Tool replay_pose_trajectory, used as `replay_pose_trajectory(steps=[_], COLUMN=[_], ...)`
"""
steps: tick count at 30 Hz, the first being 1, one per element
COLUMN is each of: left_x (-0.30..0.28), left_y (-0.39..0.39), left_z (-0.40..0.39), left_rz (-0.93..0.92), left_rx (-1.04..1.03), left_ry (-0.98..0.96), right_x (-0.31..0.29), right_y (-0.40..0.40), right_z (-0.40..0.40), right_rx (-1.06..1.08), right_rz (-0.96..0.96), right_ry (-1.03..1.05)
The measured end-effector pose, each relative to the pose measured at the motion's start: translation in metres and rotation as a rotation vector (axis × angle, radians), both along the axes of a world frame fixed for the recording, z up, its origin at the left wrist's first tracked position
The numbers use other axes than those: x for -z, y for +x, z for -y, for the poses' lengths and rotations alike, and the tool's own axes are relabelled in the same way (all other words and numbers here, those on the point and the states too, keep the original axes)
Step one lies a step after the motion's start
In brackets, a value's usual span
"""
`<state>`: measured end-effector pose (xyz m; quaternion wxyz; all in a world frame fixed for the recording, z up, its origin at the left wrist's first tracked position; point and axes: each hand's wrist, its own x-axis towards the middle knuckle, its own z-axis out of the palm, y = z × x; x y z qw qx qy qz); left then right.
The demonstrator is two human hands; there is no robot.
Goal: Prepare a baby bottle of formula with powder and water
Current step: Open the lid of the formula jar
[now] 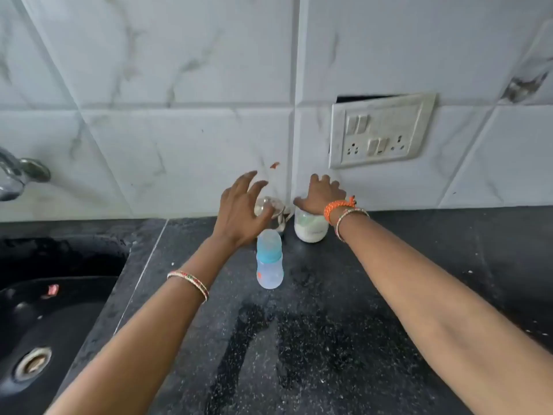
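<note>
Your left hand (242,208) hovers, fingers spread, over a glass (270,211); your right hand (321,194) grips the powder jar (309,229) from above. The baby bottle (269,260) stands capped on the counter (329,324) before them.

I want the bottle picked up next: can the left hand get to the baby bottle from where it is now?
Probably yes. The left hand hovers open just behind the baby bottle, over a clear glass. The bottle stands alone on the counter with nothing in between; the hand only needs to draw back and down.
</note>
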<state>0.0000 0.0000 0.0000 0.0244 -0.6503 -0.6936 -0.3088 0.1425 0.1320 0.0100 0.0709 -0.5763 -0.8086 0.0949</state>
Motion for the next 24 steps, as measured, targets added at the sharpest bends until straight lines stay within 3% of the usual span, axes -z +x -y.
replay_pose_trajectory(steps=[3, 8, 16, 24], left_x=[0.008, 0.025, 0.021, 0.020], left_y=[0.001, 0.000, 0.015, 0.032], left_z=[-0.017, -0.022, 0.004, 0.036], left_rz=[0.081, 0.342, 0.419, 0.177], left_rx=[0.011, 0.052, 0.195, 0.223], left_ry=[-0.011, -0.041, -0.249, -0.334], right_x=[0.009, 0.027, 0.017, 0.024], right_y=[-0.013, -0.012, -0.001, 0.035], right_z=[-0.011, -0.011, 0.028, 0.099], right_rx=[-0.013, 0.021, 0.010, -0.056], right_rz=[0.071, 0.040, -0.012, -0.022], right_ry=[-0.086, 0.027, 0.015, 0.029])
